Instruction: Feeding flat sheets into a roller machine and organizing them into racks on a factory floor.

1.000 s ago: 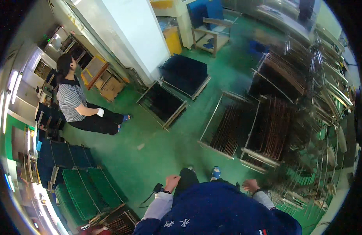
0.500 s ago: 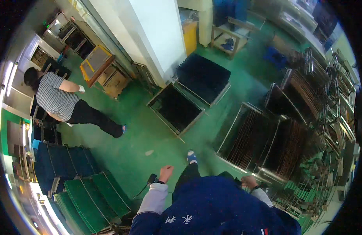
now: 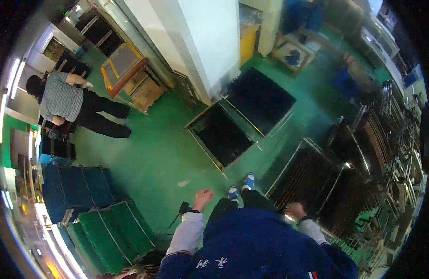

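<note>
My left hand (image 3: 204, 199) hangs over the green floor with its fingers curled and nothing visible in them. A black strap with a small black box (image 3: 184, 208) sits at that wrist. My right hand (image 3: 296, 211) is also curled, low at my side, with nothing seen in it. It is nearest to a metal-framed rack of dark upright sheets (image 3: 293, 181) and does not clearly touch it. Both blue-and-white shoes (image 3: 248, 180) show on the floor in front of me.
Ahead stand two racks of black sheets, a near one (image 3: 221, 135) and a far one (image 3: 261, 100), beside a white pillar (image 3: 210, 37). Green panels (image 3: 105, 232) and dark blue panels (image 3: 79, 190) stack at left. A person in a striped shirt (image 3: 61, 100) is beyond. Metal frames (image 3: 396, 135) crowd the right.
The view has shifted, and the racks and pillar now appear farther right. Both my shoes now show instead of one. The other person has stepped away toward the left. My hands stay curled.
</note>
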`<move>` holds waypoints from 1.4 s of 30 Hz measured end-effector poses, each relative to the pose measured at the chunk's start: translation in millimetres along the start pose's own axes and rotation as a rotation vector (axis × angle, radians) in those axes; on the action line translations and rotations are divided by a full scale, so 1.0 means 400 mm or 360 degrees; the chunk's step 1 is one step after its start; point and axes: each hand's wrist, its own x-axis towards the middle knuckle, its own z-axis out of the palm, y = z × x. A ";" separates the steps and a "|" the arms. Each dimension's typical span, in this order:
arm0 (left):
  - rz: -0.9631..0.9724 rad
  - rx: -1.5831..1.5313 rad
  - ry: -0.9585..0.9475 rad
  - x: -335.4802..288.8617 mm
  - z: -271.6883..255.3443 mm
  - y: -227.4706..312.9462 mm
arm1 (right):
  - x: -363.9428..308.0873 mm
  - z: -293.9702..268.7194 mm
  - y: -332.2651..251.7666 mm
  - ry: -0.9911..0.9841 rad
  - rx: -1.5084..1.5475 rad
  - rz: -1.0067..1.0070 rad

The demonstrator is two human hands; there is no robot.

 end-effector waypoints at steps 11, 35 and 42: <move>-0.0072 -0.0393 -0.0183 0.325 -0.116 0.313 | 0.053 0.103 -0.284 0.0021 0.0139 -0.0091; 0.1334 0.0141 -0.0006 1.886 -0.526 0.976 | -0.364 0.873 0.007 0.1036 0.0042 0.0763; 0.1382 0.0826 0.0087 1.861 -0.556 0.971 | -0.267 0.876 0.006 0.0873 -0.0694 0.0892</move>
